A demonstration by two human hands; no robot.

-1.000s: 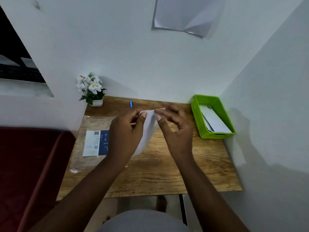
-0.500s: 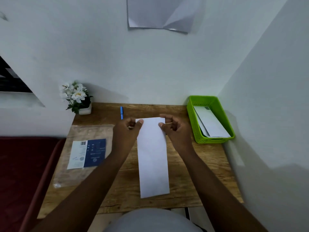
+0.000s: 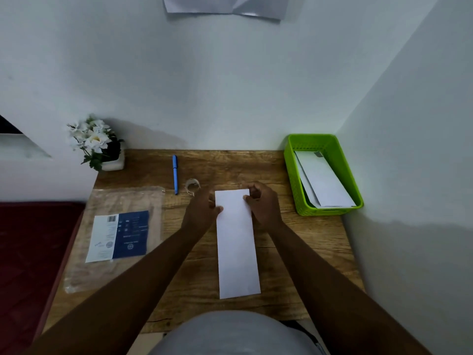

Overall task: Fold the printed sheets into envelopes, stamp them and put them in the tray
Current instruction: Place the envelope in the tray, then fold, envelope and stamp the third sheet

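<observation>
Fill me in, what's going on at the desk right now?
A person is working a long white folded sheet lying flat on the wooden desk. The left hand and right hand both pinch its far end. The green tray at the right already holds finished envelopes. A blue pen, a tape roll and a plastic packet sit to the left, untouched.

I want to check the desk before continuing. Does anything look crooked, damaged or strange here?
Mostly tidy. The envelopes in the green tray lie slanted and fanned, not squared. The paper on the wall is creased, one corner curling away. The folded sheet lies flat and straight under both hands.
</observation>
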